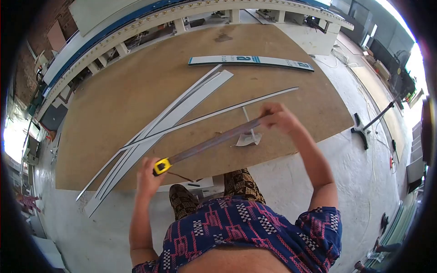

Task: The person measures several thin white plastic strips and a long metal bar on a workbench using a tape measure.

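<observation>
My left hand [149,176] is closed around a yellow and black tape measure [161,167] near the front edge of the brown board. From it the blade [214,142] runs out up and to the right. The blade's far end is pinched in my right hand [277,117]. Beyond the blade, a long thin strip [209,114] lies across several white strips [182,106] that slant over the board. A small pale scrap [249,139] rests just below the blade, near my right hand.
The large brown board [114,86] spreads out in front of me. A white strip with blue print [250,60] lies toward its back. Behind stands a long machine [173,13]. At the right are a black stand foot [359,132] and cables on the floor.
</observation>
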Available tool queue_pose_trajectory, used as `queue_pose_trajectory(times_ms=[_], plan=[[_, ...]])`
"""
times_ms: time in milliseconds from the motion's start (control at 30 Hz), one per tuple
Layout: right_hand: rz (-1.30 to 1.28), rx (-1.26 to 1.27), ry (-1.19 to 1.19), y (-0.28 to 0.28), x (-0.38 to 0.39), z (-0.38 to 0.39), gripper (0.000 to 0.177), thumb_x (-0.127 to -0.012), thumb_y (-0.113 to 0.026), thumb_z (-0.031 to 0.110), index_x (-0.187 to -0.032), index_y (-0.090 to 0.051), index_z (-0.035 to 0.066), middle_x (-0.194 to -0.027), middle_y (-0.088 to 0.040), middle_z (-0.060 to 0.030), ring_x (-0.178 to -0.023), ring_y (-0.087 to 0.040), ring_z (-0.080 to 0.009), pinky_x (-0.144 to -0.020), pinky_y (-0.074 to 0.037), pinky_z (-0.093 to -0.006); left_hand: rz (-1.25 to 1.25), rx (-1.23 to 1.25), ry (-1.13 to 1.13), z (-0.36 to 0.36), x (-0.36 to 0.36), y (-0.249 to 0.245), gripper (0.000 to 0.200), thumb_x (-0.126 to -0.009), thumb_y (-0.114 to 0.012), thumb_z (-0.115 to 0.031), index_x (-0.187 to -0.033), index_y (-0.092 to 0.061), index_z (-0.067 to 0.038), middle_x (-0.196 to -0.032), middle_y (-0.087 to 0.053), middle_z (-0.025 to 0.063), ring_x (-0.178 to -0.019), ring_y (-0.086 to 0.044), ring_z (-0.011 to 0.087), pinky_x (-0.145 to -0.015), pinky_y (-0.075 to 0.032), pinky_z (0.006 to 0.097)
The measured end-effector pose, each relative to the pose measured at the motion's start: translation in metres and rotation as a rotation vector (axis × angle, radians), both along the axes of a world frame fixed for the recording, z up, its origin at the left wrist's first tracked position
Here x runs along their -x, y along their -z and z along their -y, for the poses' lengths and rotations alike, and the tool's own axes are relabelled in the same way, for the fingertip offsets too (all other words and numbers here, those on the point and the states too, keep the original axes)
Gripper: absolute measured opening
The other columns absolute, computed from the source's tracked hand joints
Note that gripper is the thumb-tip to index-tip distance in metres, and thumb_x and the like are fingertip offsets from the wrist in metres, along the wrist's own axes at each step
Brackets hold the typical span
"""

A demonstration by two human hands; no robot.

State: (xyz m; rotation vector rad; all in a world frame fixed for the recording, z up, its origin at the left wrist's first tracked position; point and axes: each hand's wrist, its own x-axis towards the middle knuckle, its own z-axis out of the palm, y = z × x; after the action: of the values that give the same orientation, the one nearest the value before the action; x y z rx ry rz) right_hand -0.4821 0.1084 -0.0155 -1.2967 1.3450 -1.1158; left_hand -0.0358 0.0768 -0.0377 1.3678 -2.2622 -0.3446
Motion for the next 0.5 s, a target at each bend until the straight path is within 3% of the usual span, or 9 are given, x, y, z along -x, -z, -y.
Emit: queue_pose_trajectory(times_ms=[133, 267, 400, 500], plan=[[-0.154, 0.001, 0.131, 0.006, 0.102, 0.007, 0.013, -0.073, -0.065, 0.007, -0.082, -0.057, 0.003, -0.069, -0.054, -0.0006, -0.061, -0.050, -0.0096, -0.053, -0.041, -0.0237, 0.070, 0.057, -0.048, 0.032, -0.043, 0.010, 0.047, -0.058, -0.074, -0.002, -0.099, -0.053, -0.008, -0.093, -0.051, 0.0124, -0.087, -0.054, 0.0326, -0.074, -0.044, 0.0398], [-0.064, -0.026, 0.316, 0.036, 0.190, 0.005, 0.013, -0.075, -0.063, 0.008, -0.085, -0.055, 0.005, -0.072, -0.052, -0.0001, -0.064, -0.050, -0.0095, -0.054, -0.041, -0.0229, 0.105, 0.094, -0.130, 0.051, -0.081, 0.015, 0.044, -0.059, -0.071, 0.002, -0.098, -0.053, -0.007, -0.093, -0.050, 0.0127, -0.088, -0.053, 0.0340, -0.075, -0.043, 0.0403], [-0.252, -0.068, 0.490, 0.064, 0.248, 0.009, 0.011, -0.077, -0.062, 0.008, -0.085, -0.055, 0.006, -0.073, -0.052, 0.0000, -0.064, -0.050, -0.0093, -0.053, -0.040, -0.0225, 0.221, 0.136, -0.202, 0.065, -0.102, 0.018, 0.044, -0.060, -0.070, 0.003, -0.099, -0.052, -0.006, -0.094, -0.051, 0.0134, -0.091, -0.052, 0.0345, -0.077, -0.042, 0.0415], [-0.209, -0.056, 0.528, 0.089, 0.268, 0.027, 0.014, -0.074, -0.064, 0.006, -0.086, -0.058, 0.003, -0.073, -0.056, -0.0025, -0.063, -0.051, -0.0113, -0.053, -0.041, -0.0239, 0.268, 0.134, -0.217, 0.074, -0.103, 0.021, 0.047, -0.060, -0.072, 0.002, -0.102, -0.051, -0.006, -0.098, -0.052, 0.0135, -0.092, -0.052, 0.0346, -0.078, -0.042, 0.0417]])
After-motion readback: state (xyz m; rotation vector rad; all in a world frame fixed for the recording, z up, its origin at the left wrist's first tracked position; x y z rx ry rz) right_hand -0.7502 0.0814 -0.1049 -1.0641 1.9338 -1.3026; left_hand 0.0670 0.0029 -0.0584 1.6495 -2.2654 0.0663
